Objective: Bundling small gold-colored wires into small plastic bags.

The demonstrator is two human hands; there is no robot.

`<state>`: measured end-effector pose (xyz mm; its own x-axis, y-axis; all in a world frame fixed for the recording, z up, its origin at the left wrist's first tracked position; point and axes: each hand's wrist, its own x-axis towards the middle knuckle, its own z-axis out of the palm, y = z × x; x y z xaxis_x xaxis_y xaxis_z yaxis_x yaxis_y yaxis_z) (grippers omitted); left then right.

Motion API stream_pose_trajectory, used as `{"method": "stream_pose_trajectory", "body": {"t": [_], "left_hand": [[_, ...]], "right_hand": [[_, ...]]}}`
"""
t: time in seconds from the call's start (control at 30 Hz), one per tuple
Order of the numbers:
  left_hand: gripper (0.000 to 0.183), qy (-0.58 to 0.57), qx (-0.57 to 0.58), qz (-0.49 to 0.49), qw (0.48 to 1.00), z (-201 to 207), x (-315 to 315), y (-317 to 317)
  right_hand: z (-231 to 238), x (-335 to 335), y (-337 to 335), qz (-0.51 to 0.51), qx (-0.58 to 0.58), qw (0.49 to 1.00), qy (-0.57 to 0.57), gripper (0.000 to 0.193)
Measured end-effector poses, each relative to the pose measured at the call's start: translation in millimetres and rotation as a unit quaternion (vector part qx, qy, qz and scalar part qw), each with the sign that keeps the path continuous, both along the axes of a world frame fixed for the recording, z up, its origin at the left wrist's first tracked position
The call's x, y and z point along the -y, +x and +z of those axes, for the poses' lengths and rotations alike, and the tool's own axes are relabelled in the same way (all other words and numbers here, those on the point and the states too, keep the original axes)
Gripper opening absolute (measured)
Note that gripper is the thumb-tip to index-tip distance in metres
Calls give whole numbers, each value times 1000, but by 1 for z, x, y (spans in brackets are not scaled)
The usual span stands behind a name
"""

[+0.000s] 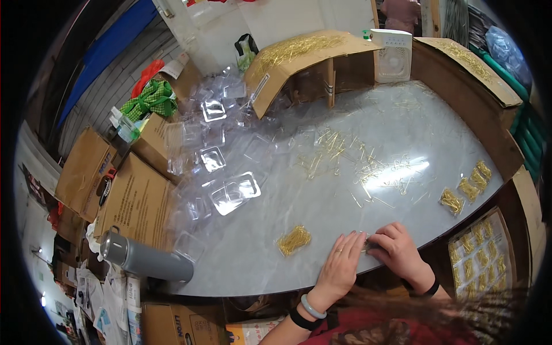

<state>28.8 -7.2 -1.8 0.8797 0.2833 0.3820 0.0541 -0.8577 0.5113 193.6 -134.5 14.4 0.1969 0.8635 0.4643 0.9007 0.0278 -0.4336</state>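
Observation:
At the near edge of the table, my left hand point(338, 265) and my right hand point(398, 248) meet around a small, clear plastic piece point(366, 246). The left fingers are pressed together along its side; the right fingers are curled and pinch its other side. Most of the piece is hidden, and its contents cannot be made out. Left of my hands lies a bundle of gold wire hooks point(295, 240) in a clear tray. Beyond my hands, loose gold wire hooks point(374, 169) are scattered. Several filled clear packs point(452, 200) stand in a row at the right edge.
Empty clear plastic boxes point(233, 192) pile up on the left. A grey flask point(146, 259) lies at the near left corner. Behind stand a cardboard shelf point(287, 75) topped with gold hooks and a white fan point(394, 56). Below right, a carton point(457, 244) holds several packs.

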Motion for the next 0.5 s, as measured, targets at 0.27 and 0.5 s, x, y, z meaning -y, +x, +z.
{"method": "stream_pose_trajectory", "body": {"t": [0.27, 0.5], "left_hand": [[54, -106, 70, 39, 991, -2, 2, 1], [58, -207, 42, 43, 977, 17, -7, -30]], "right_hand": [[4, -7, -23, -8, 51, 999, -7, 38], [-7, -9, -22, 2, 3, 1000, 19, 26]]}}
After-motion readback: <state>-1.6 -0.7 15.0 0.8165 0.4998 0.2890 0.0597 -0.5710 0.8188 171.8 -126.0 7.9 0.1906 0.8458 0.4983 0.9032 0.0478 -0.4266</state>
